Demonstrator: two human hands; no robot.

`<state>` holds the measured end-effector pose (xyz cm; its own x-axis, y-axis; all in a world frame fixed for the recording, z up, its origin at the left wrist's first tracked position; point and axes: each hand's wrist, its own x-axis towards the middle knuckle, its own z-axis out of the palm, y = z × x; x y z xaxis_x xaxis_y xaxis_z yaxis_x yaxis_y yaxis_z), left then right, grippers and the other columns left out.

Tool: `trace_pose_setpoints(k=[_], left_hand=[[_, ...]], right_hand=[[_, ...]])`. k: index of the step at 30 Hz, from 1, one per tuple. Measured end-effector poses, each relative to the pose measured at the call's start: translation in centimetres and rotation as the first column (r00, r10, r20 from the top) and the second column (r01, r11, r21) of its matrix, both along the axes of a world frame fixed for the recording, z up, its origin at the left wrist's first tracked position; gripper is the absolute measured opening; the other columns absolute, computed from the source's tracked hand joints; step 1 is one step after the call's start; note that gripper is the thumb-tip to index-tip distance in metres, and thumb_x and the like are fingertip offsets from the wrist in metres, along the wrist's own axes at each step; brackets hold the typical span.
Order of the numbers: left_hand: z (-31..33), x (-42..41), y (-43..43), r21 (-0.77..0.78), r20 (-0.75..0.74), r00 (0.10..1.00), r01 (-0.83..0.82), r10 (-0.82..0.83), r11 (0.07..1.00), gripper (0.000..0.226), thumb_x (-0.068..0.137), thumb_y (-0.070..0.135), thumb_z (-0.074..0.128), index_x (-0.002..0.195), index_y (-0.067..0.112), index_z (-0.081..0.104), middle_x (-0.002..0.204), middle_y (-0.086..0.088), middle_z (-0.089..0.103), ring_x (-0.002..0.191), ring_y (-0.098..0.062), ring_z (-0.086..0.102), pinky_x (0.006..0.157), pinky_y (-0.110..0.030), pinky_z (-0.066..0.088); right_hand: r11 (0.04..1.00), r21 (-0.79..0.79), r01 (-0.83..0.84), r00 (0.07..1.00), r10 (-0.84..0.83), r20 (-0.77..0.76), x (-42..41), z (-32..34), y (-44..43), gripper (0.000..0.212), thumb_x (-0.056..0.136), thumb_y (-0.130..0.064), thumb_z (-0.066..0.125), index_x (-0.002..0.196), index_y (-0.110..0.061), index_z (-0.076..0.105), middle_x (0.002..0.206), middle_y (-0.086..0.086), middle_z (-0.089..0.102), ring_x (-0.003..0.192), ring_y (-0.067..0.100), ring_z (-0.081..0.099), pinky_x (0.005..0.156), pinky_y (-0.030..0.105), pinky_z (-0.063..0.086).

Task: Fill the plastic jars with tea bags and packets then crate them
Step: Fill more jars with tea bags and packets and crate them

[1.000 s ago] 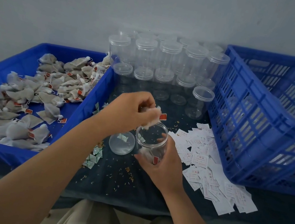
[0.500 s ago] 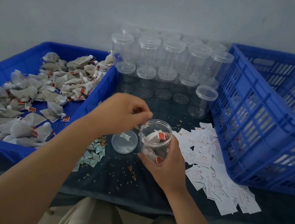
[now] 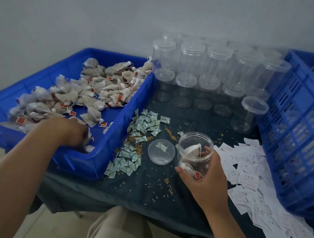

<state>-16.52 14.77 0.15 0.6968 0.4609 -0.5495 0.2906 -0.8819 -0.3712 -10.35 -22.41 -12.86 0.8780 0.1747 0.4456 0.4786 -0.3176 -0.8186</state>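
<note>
My right hand point(image 3: 207, 179) grips an open clear plastic jar point(image 3: 194, 146) standing on the dark table, with a few tea bags point(image 3: 192, 150) inside. Its round lid point(image 3: 161, 151) lies flat just left of the jar. My left hand point(image 3: 66, 131) reaches into the near right corner of the blue tray point(image 3: 123, 125), fingers curled down on a white tea bag point(image 3: 88, 144). The tray holds a heap of tea bags point(image 3: 85, 94) with red tags. Small green-white packets point(image 3: 141, 131) lie scattered between tray and jar.
Several empty lidded jars point(image 3: 211, 76) stand in rows at the back, one point(image 3: 249, 117) closer to the right. A tall blue slatted crate point(image 3: 305, 133) fills the right side. White paper slips point(image 3: 255, 183) spread in front of it. Loose grains litter the cloth.
My left hand dropped a tea bag into the jar, then swung left and down into the tray. My right hand kept its hold on the jar. The view shifted left.
</note>
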Motion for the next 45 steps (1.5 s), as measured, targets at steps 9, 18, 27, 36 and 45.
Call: trace_pose_setpoints(k=[9,18,27,36,45], left_hand=[[-1.3,0.3,1.9,-0.269,0.391,0.897,-0.102,0.206,0.958,0.017,0.088,0.033,0.081,0.100,0.022,0.083,0.102,0.000,0.077,0.094,-0.017,0.069,0.088,-0.038,0.059],[1.4,2.7,-2.3,-0.775,0.621,0.422,0.208,0.660,0.596,0.007,0.093,0.036,0.078,0.097,0.030,0.079,0.084,0.006,0.077,0.078,-0.016,0.074,0.064,-0.030,0.060],[3.7,5.0,-13.7,-0.916,0.209,0.636,0.394,0.743,-0.079,0.015,0.100,0.015,0.069,0.095,0.019,0.082,0.089,0.005,0.080,0.075,-0.007,0.075,0.057,-0.015,0.056],[0.8,6.3,-18.8,-0.867,0.499,0.695,0.400,0.518,0.298,0.022,0.105,0.010,0.063,0.107,0.029,0.075,0.097,0.011,0.080,0.081,-0.016,0.078,0.069,-0.032,0.065],[1.7,5.7,-18.9,-0.858,0.504,0.712,0.474,0.489,0.196,0.023,0.109,0.014,0.054,0.118,0.028,0.070,0.106,0.014,0.078,0.098,-0.009,0.075,0.075,-0.037,0.067]], right_hand=[[0.998,-0.062,-0.021,1.000,0.021,-0.004,0.0,-0.4,0.0,0.083,0.065,-0.074,0.085,0.135,-0.052,0.045,0.126,-0.046,0.056,0.112,-0.015,0.064,0.083,0.024,0.064],[0.999,-0.033,-0.016,1.000,0.016,-0.019,0.1,-0.2,0.1,0.081,0.065,-0.086,0.080,0.132,-0.060,0.043,0.128,-0.037,0.061,0.113,-0.008,0.067,0.082,0.023,0.063],[0.996,-0.082,-0.021,1.000,0.022,0.012,0.2,-0.2,0.1,0.080,0.067,-0.072,0.089,0.131,-0.062,0.041,0.126,-0.040,0.060,0.111,-0.013,0.066,0.082,0.006,0.052],[0.999,-0.041,0.016,0.999,-0.014,0.036,0.0,0.0,0.0,0.079,0.068,-0.084,0.081,0.132,-0.064,0.039,0.127,-0.038,0.060,0.110,-0.008,0.067,0.082,0.016,0.059],[0.998,-0.046,0.043,0.999,-0.042,0.023,0.1,-0.3,-0.1,0.082,0.067,-0.088,0.078,0.132,-0.052,0.043,0.121,-0.033,0.062,0.106,-0.002,0.068,0.081,0.019,0.059]])
